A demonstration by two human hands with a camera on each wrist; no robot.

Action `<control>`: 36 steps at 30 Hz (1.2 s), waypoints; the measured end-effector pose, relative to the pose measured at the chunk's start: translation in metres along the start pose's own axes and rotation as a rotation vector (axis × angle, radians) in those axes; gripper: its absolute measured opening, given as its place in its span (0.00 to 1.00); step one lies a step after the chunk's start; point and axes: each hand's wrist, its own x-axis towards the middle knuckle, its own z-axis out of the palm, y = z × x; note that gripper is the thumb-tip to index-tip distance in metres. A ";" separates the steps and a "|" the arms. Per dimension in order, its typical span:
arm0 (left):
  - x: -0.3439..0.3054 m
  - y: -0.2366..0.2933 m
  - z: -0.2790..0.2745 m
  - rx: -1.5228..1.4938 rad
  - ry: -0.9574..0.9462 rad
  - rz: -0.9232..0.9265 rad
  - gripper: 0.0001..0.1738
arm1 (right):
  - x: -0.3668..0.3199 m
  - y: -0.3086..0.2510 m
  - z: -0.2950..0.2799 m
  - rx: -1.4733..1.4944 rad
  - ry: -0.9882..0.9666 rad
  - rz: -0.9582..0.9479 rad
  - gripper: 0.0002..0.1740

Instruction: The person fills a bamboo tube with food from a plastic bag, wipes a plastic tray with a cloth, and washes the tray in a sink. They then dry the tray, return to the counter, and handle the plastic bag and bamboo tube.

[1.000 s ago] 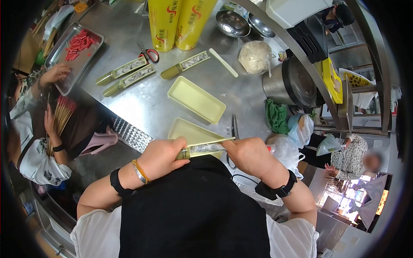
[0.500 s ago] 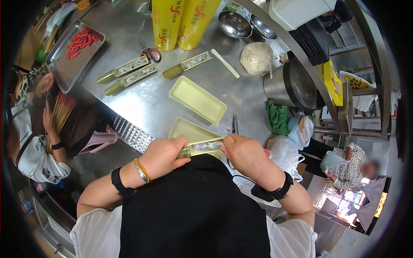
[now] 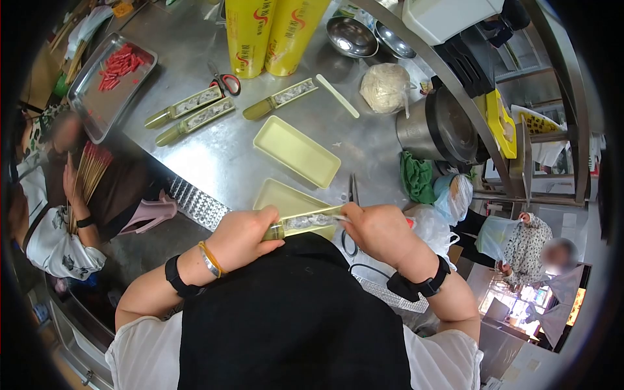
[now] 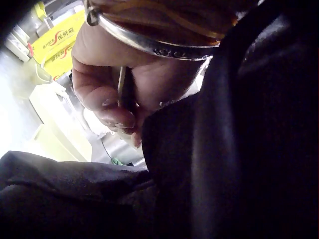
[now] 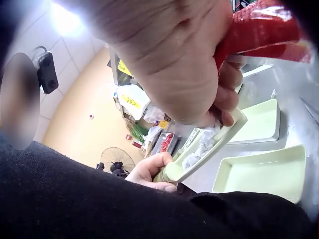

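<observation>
A light green trough-shaped mould (image 3: 311,221) with whitish lumpy filling is held level over the near edge of the table. The left hand (image 3: 246,235) grips its dark green handle end between thumb and fingers. At the other end the right hand (image 3: 375,232) has curled fingers at the filling and rim. In the right wrist view that hand (image 5: 184,64) also has a red shiny packet (image 5: 266,32) in its grasp, and the mould (image 5: 202,152) slants below the fingertips. The left wrist view shows the left hand (image 4: 124,79) with bent fingers; the mould is mostly hidden there.
Two pale green trays (image 3: 298,152) lie ahead, with scissors (image 3: 353,188) beside them. Three filled moulds (image 3: 279,99), red-handled scissors (image 3: 229,83) and yellow boxes (image 3: 279,39) lie farther back. A metal tray (image 3: 112,97) of red pieces is at left, a lidded pot (image 3: 426,127) at right.
The right hand has shifted slightly along the mould's right end, and its fingers have moved over the filling. The left hand keeps its grip. People at the sides have moved their arms.
</observation>
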 end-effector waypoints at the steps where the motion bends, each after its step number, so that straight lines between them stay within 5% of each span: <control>1: 0.000 0.000 0.000 0.000 0.005 -0.007 0.19 | 0.000 0.000 0.000 0.000 0.001 0.001 0.09; 9: 0.000 0.004 -0.002 -0.007 -0.021 -0.014 0.22 | 0.005 0.004 0.008 0.047 0.095 -0.144 0.04; 31: -0.009 0.002 -0.003 -0.038 0.002 -0.071 0.23 | -0.001 -0.002 0.007 0.173 0.108 0.035 0.05; 36: -0.010 0.003 -0.001 -0.082 0.017 -0.068 0.22 | 0.001 -0.003 0.017 0.183 0.259 -0.038 0.06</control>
